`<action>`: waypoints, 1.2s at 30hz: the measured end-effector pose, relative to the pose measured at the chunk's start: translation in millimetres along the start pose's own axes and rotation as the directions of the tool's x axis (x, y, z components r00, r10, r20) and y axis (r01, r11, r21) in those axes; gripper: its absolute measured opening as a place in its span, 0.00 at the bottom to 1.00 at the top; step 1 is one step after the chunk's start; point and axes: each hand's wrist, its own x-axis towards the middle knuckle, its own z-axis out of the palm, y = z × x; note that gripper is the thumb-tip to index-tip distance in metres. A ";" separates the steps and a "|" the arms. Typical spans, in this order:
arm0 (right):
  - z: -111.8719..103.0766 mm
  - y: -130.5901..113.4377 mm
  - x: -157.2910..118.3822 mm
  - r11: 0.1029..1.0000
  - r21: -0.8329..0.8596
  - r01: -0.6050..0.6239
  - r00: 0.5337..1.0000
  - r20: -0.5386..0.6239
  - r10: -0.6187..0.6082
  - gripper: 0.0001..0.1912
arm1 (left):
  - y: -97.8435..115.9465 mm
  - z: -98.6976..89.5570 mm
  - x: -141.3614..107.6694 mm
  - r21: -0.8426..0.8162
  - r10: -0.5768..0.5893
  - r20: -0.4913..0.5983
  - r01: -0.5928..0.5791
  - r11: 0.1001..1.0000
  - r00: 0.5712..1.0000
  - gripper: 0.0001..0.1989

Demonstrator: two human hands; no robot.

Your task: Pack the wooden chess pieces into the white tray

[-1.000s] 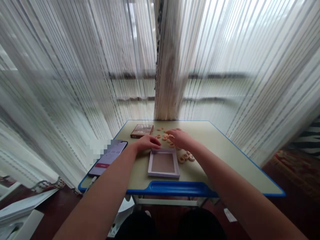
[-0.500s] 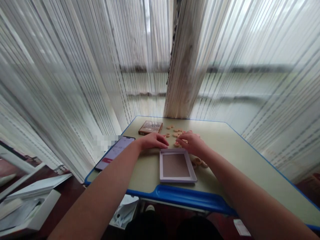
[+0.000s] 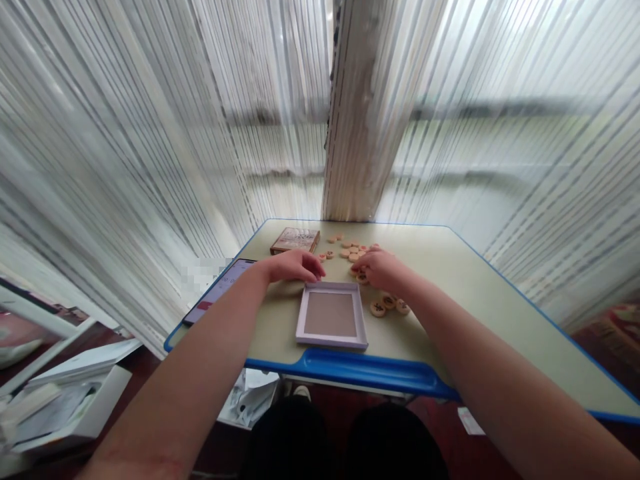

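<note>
My left hand [image 3: 299,265] hovers by the back left corner of a shallow lavender box tray [image 3: 301,327], fingers loosely bent and apart, with no piece visible in them. Behind the tray's right corner, my right hand [image 3: 383,268] has its fingertips curled down on round wooden Chinese chess pieces; the gripped piece is partly hidden by the fingers. One piece [image 3: 363,279] lies just under that hand. Several loose pieces [image 3: 353,252] are scattered beyond it, and a few marked ones [image 3: 379,308] lie beside the tray, below my right wrist. The tray's inside shows a bare brown bottom.
A brown printed box lid [image 3: 295,240] lies at the back left of the table. A phone [image 3: 217,293] rests along the left edge. The blue pencil trough [image 3: 375,370] runs along the table's front. Striped curtains [image 3: 280,133] hang behind, and a white box [image 3: 75,413] stands low at left.
The tray has shifted left and turned slightly, uncovering more of the pieces to its right. My right hand stays among the pieces. The view has tilted down a little.
</note>
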 end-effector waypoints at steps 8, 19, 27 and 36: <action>-1.9 -10.4 -6.4 0.995 -0.090 0.040 0.998 -0.053 -0.045 0.14 | 5.7 -5.0 -7.3 0.076 0.000 -0.234 0.019 0.997 0.972 0.08; -1.3 -12.1 -6.4 0.999 -0.027 -0.024 0.988 -0.154 0.020 0.11 | 9.5 -6.8 -19.4 0.253 -0.230 -0.005 0.224 0.941 0.973 0.17; -5.0 -58.6 -23.9 0.891 0.232 0.391 0.920 -0.124 -0.371 0.06 | 5.8 -8.6 -17.5 0.210 -0.233 0.081 0.212 0.954 0.969 0.18; 4.2 -62.1 -23.7 0.923 0.116 0.367 0.930 -0.067 -0.361 0.08 | 5.6 -8.3 -16.8 0.196 -0.191 0.114 0.166 0.967 0.975 0.16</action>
